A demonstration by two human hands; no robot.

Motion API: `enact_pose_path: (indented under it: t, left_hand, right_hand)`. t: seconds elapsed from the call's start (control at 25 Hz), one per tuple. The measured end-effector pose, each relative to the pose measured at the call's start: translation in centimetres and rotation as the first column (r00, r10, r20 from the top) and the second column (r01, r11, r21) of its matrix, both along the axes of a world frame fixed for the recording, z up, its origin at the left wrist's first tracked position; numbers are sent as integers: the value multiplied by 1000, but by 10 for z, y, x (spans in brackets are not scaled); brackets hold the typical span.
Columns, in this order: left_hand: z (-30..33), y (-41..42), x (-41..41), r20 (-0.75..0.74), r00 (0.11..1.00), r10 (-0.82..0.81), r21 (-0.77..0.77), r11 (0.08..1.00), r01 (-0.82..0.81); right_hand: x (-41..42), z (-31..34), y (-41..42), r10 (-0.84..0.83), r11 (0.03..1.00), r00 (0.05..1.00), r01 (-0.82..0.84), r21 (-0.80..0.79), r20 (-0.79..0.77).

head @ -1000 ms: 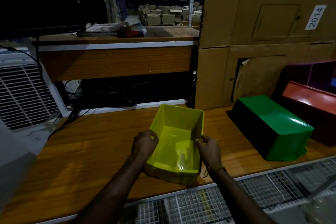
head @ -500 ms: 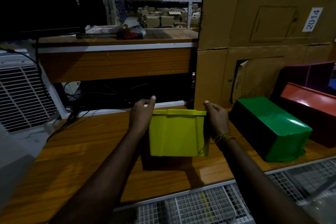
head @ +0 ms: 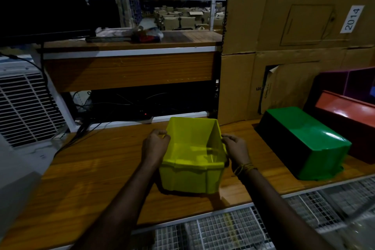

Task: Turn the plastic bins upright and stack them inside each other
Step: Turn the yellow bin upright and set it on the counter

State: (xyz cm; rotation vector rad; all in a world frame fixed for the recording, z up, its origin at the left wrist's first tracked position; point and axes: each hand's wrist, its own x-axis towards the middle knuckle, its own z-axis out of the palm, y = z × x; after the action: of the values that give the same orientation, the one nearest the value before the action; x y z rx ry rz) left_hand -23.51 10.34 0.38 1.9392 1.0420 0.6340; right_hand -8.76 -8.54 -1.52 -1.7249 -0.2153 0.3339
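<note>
A yellow plastic bin (head: 190, 176) stands upright on the wooden table (head: 101, 168), its open top facing up and its inside bare. My left hand (head: 155, 145) grips its left rim and my right hand (head: 235, 148) grips its right rim. To the right a green bin (head: 304, 140) lies upside down on the table. Behind it a red bin (head: 349, 115) also lies bottom up, and a purple bin (head: 343, 83) sits behind that, partly hidden.
Large cardboard boxes (head: 284, 46) form a wall behind the bins. A wooden shelf (head: 129, 67) with cables under it runs across the back. A white grilled appliance (head: 24, 107) stands at the left. A wire mesh rack (head: 233, 229) lies below the table's front edge.
The yellow bin was tipped up so its bottom faced me, then turned back and set down upright on the table. Both hands stayed on its sides.
</note>
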Motion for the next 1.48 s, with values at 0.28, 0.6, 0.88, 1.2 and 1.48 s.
enact_pose_path:
  t: [0.28, 0.6, 0.88, 1.2, 1.48]
  left_hand:
    - [-38, 2, -8, -120, 993, 16, -26, 999, -20]
    - [-43, 45, -63, -166, 968, 187, 8, 982, -188]
    - [-55, 73, -147, -136, 936, 324, 91, 945, -314]
    - [-58, 116, -221, -92, 886, 453, 206, 880, -429]
    - [-54, 156, -249, -170, 861, 479, 204, 872, -445]
  right_hand:
    - [-19, -19, -1, 25, 987, 1000, -25, -158, 0]
    - [-65, -25, 49, 136, 972, 989, -123, -201, 52]
    - [-147, -41, 128, 386, 860, 896, -264, -438, 219]
    - [-214, -50, 191, 597, 768, 747, -427, -477, 292]
    - [-230, -51, 229, 689, 714, 671, -566, -412, 273]
